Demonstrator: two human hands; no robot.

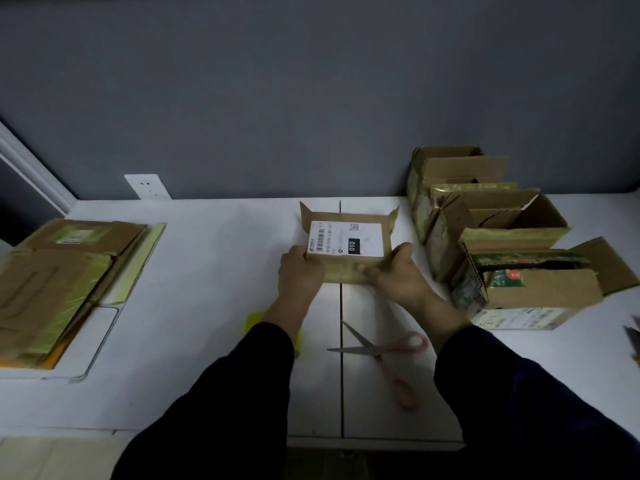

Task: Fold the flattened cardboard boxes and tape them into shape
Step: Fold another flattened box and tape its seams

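Brown cardboard sits clasped between both grips. The left grip curls round the left edge of a small cardboard box. The right grip grasps the right edge, with its thumb laid along the taped near face. The box rests on the white bench at its middle, over a dark seam, with a white shipping label facing up and short flaps standing at the far corners.

Just nearer, between the dark sleeves, lie pink-handled scissors with the blades apart. A yellow object shows beside the left sleeve, too hidden to identify.

To the right, near the held box, stands a cluster of folded boxes with their top flaps up. Well apart on the left lies a stack of flattened boxes. A wall socket sits on the grey wall behind.
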